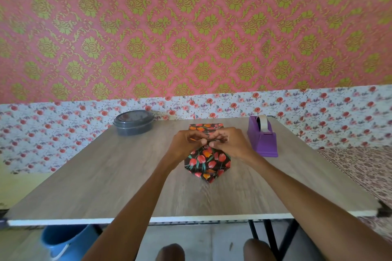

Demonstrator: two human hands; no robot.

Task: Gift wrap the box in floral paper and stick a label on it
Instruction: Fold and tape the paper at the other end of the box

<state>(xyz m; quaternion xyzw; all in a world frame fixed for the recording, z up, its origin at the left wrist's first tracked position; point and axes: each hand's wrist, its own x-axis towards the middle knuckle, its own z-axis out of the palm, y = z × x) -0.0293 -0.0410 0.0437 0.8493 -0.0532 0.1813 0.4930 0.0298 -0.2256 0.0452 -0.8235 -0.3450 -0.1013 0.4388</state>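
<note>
The rectangular box wrapped in black paper printed with red and orange tulips (207, 162) lay near the middle of the pale wood-grain table (106, 176), its long side running away from the person and its near end already folded to a neat point. Above its top face the left hand (186, 144) and the right hand (229, 144) met, fingertips pinched together around something small and thin; a sliver of orange showed at the left fingers (194, 139), but it was too small and blurred to say whether it was a label, its backing or a strip of tape. With the paper appearing closed all round, the wrapping looked finished and the labelling step seemed to be in hand, probably peeling or readying a sticker. The next move would call for lowering the piece flat onto the top face and pressing it down without creasing it. Just beside the box on the right stood a purple plastic tape dispenser holding a pale roll (263, 136); further off to the left, at the far edge, sat a dark grey round lidded container (134, 122).
</note>
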